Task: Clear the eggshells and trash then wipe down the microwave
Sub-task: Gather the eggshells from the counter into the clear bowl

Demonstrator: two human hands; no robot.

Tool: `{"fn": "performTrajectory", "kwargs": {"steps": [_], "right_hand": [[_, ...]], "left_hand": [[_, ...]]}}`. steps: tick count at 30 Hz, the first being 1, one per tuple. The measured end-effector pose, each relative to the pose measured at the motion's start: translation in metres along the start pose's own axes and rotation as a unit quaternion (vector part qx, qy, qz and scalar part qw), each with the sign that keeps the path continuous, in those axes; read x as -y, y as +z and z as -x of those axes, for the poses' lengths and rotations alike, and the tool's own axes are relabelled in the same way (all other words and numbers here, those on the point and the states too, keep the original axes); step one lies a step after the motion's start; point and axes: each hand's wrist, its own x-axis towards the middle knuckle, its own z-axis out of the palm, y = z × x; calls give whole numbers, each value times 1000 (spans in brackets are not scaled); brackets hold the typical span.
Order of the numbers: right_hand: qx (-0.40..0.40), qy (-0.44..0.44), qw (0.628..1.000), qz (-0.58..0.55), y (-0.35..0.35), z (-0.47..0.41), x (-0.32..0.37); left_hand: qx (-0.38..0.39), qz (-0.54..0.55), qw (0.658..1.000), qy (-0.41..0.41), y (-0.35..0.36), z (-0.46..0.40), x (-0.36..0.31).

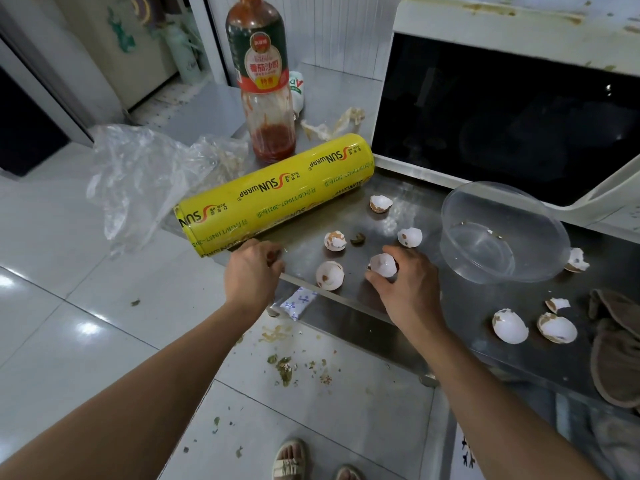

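Note:
Several broken eggshells lie scattered on the steel counter (381, 216). My right hand (403, 285) pinches one white eggshell (383, 265) at its fingertips. My left hand (251, 271) is curled at the counter's front edge, with something small and reddish just visible between its fingers; what it is I cannot tell. More shells sit close by: one (329, 275) between my hands, one (335, 240) behind it, and others (509, 325) at the right. The white microwave (485, 15), stained on top, stands at the back right with its dark door (502, 116) facing me.
A yellow cling-film roll (277, 188) lies across the counter's left end, beside a ketchup bottle (259, 81) and a crumpled clear plastic bag (145, 174). A clear plastic bowl (502, 233) sits right of my hand. Brown cloth (616, 358) lies far right. Scraps litter the floor (284, 368).

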Motion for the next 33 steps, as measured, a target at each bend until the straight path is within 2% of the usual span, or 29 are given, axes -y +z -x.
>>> {"fn": "performTrajectory", "kwargs": {"steps": [5,10,14,17,26,33], "right_hand": [[-9,1,1000,-2,3,-3,0],[-11,2,1000,-3,3,-3,2],[-13,4,1000,-5,1,0,0],[-14,2,1000,-4,-1,3,-1],[-9,1,1000,-7,3,8,-2],[-10,3,1000,-9,3,8,-1]], "left_hand": [[-2,-12,1000,3,8,-5,-4],[-2,-22,996,84,7,7,6],[28,-57,989,136,4,18,17],[14,-59,984,170,3,21,18],[-13,-8,987,162,4,17,12],[39,-9,985,169,0,12,15]]}}
